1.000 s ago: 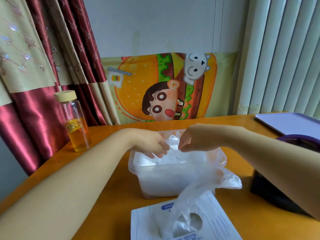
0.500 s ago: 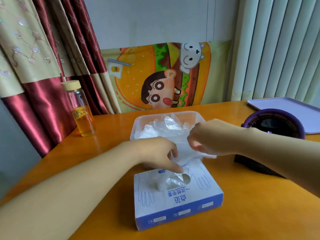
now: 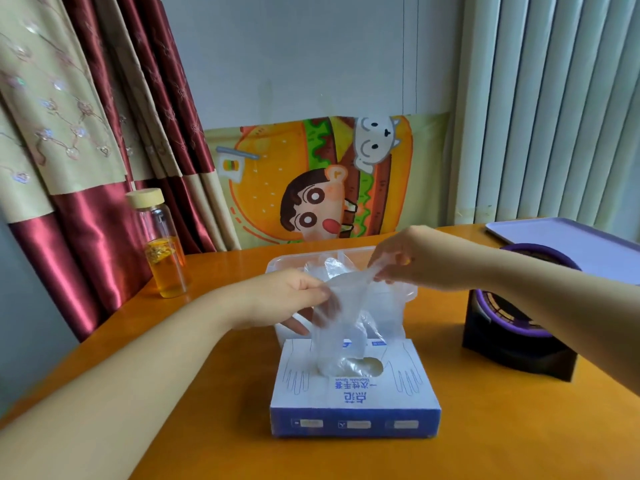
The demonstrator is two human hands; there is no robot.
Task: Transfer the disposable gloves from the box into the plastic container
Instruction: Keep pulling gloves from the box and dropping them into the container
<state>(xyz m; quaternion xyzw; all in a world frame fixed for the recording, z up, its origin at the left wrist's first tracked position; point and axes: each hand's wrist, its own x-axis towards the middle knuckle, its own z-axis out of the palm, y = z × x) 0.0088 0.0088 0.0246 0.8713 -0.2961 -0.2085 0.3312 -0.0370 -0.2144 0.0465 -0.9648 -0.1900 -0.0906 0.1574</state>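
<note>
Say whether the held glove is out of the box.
Partly out: the glove trails into the box; left hand and right hand pinch its top.

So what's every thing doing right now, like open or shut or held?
glove box, lying flat, slot open, glove poking out
glove, pinched by both hands, bottom end in the slot
plastic container, lid off, gloves inside
bottle, standing, cap on, partly full
left hand, pinching glove
right hand, pinching glove

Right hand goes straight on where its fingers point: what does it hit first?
The right hand likely meets the left hand, across the glove both pinch; depth is unclear.
</note>
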